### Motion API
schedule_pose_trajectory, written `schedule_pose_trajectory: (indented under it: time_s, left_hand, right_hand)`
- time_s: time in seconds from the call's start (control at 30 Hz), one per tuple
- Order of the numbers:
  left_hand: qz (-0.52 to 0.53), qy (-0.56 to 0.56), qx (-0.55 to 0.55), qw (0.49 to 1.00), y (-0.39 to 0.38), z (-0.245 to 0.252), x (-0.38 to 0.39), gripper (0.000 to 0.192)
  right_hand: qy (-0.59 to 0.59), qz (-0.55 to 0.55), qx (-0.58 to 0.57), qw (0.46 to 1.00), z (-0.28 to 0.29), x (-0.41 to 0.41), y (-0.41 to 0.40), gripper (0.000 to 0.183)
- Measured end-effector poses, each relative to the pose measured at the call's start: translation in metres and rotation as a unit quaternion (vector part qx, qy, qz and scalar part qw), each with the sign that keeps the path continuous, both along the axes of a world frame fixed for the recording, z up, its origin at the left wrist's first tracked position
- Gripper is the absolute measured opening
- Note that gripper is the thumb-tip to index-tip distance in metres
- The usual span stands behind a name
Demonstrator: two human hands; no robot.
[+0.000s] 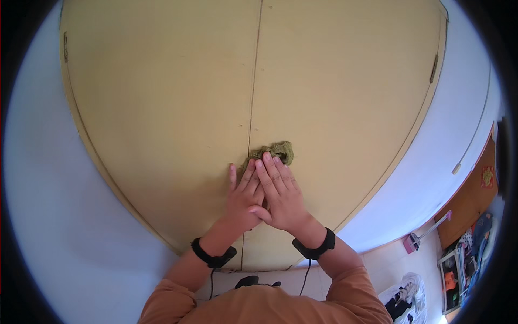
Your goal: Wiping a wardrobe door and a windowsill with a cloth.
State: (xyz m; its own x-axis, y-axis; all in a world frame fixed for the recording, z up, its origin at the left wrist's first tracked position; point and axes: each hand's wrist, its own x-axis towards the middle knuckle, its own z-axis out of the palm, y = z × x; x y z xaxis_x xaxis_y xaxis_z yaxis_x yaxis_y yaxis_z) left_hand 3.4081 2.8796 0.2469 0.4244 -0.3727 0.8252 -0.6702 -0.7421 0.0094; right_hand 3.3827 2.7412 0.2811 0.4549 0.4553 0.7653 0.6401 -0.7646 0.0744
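Observation:
A crumpled green cloth (284,150) lies against a pair of pale yellow wooden doors (194,101), beside the seam where they meet. My right hand (279,190) presses flat on the cloth's lower part, its fingers together and pointing up. Close beside it, my left hand (245,194) reaches the cloth's lower left edge with its fingertips, its little finger spread apart on the door. The two hands touch at the index fingers, and my right thumb lies over my left hand. What is under the palms is hidden.
White walls (44,170) flank the door frame. At the lower right are a pink dustpan (410,244) with a long handle, a plastic bag (417,287) with dark cloth, and a rack (453,279) of clothes. A pull cord (477,125) hangs along the right wall.

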Motion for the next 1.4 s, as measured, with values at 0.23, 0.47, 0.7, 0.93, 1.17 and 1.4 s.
schedule_pose_trajectory:
  time_s: [0.23, 0.47, 0.7, 0.93, 1.17, 1.4]
  left_hand:
    - [-0.184, 0.007, -0.063, 0.981, 0.042, 0.018, -0.007, 0.043]
    - [-0.197, -0.002, -0.012, 0.98, 0.037, -0.023, -0.021, 0.046]
    - [-0.144, 0.07, 0.107, 0.981, 0.043, -0.08, -0.009, 0.06]
    - [-0.22, 0.119, 0.097, 0.963, 0.078, -0.081, -0.017, 0.061]
    - [-0.179, 0.071, 0.102, 0.976, 0.072, -0.097, 0.0, 0.057]
    - [-0.126, 0.058, 0.102, 0.985, 0.063, -0.105, 0.003, 0.056]
  right_hand:
    - [-0.055, -0.163, -0.112, 0.979, -0.011, 0.011, -0.029, 0.072]
    - [-0.148, -0.272, 0.038, 0.95, 0.032, 0.017, -0.107, 0.075]
    - [-0.223, -0.371, 0.097, 0.896, 0.121, 0.025, -0.159, 0.069]
    - [-0.201, -0.425, 0.294, 0.832, 0.213, 0.052, -0.184, 0.073]
    - [-0.351, -0.327, 0.133, 0.867, 0.253, 0.091, -0.111, 0.068]
    - [-0.337, -0.273, 0.029, 0.901, 0.219, 0.066, 0.047, 0.07]
